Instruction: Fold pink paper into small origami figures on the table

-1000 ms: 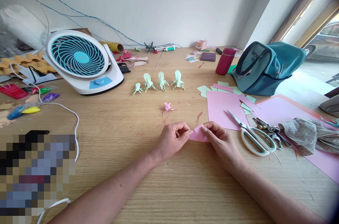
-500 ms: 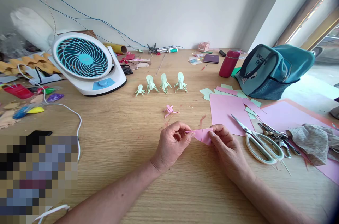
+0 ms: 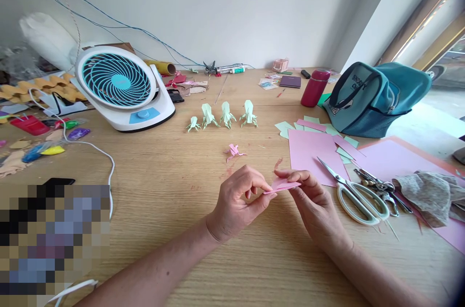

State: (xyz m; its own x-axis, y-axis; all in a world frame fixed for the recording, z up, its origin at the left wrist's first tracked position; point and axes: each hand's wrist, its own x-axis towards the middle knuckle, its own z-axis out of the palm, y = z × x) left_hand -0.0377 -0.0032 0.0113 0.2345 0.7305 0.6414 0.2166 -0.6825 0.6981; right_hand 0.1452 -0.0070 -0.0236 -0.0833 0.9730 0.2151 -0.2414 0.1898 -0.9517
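Note:
A small folded piece of pink paper [image 3: 283, 185] is held in the air between both hands, tilted so it shows nearly edge-on. My left hand [image 3: 244, 195] pinches its left end between thumb and fingers. At the other end, my right hand [image 3: 313, 200] grips it, thumb below and fingers along the top. Just beyond the hands, a small pink origami figure [image 3: 234, 151] with thin legs sits on the wooden table. Behind it several pale green origami figures [image 3: 226, 114] stand in a row, the leftmost one smaller.
White-handled scissors [image 3: 358, 200] and keys [image 3: 378, 186] lie right of my right hand, beside pink paper sheets [image 3: 314, 149] and a grey cloth [image 3: 423, 195]. A fan [image 3: 123, 86] stands back left, its white cable [image 3: 112, 166] trailing forward. A red flask [image 3: 315, 88] and teal bag [image 3: 378, 99] stand back right.
The pink paper has turned from showing its creased face to lying nearly edge-on. My right fingers have shifted onto its top, and both hands still hold it.

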